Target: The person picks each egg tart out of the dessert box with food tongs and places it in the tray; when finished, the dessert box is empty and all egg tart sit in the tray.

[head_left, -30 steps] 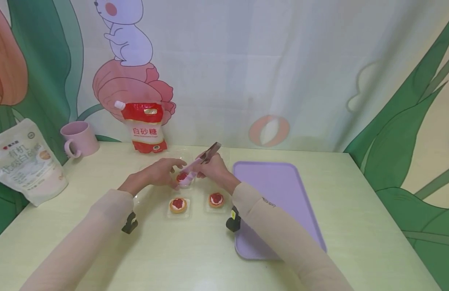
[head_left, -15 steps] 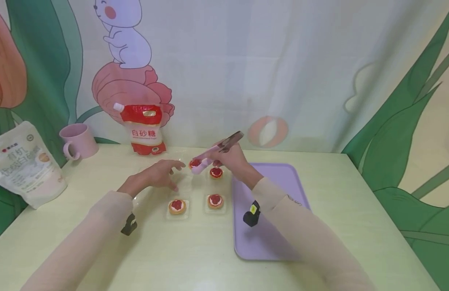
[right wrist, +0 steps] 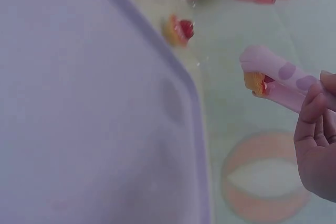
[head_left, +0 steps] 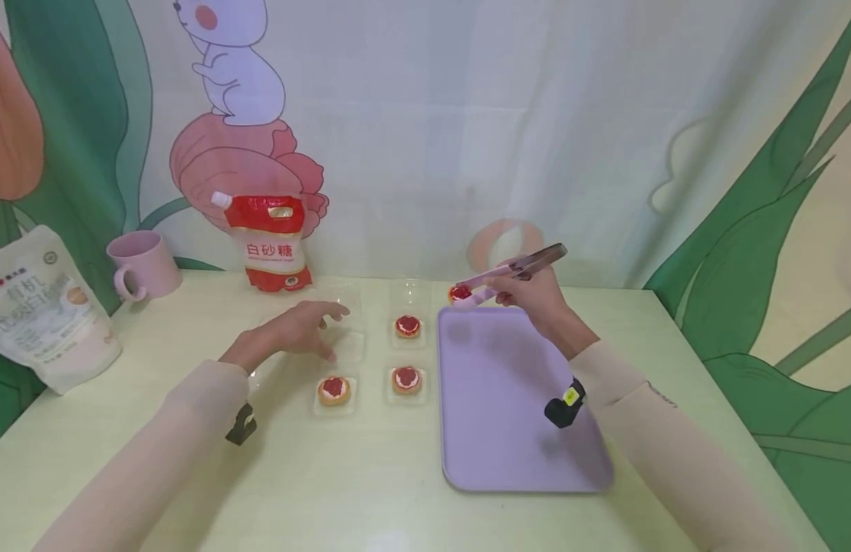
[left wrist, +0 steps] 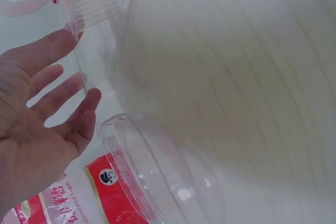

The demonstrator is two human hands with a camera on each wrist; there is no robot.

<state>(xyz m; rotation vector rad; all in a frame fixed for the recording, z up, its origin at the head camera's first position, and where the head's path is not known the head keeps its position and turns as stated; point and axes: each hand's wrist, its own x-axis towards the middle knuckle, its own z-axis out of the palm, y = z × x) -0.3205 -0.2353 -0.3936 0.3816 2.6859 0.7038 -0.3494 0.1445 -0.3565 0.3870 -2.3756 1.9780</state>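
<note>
In the head view my right hand [head_left: 539, 297] grips a pair of pink tongs [head_left: 493, 274] with metallic handles. A small tart [head_left: 459, 293] with red topping is pinched between the tongs' tips, above the far left corner of the lilac tray [head_left: 518, 399]. The right wrist view also shows the tart [right wrist: 255, 82] in the pink tips. My left hand [head_left: 303, 328] stays beside a clear plastic box [head_left: 348, 346] with no tart in it. Its fingers are loosely extended and touch the box's edge [left wrist: 84, 72] in the left wrist view.
Three more tarts sit in open clear boxes: front left [head_left: 334, 390], front right [head_left: 406, 379] and behind that [head_left: 407, 326]. A red sugar pouch [head_left: 270, 244], a pink mug [head_left: 149, 264] and a white pouch [head_left: 42, 310] stand at the back left.
My right hand has lifted the tart from the box near my left hand and carried it right with the tongs, to above the tray's far edge. The left hand has hardly moved.
</note>
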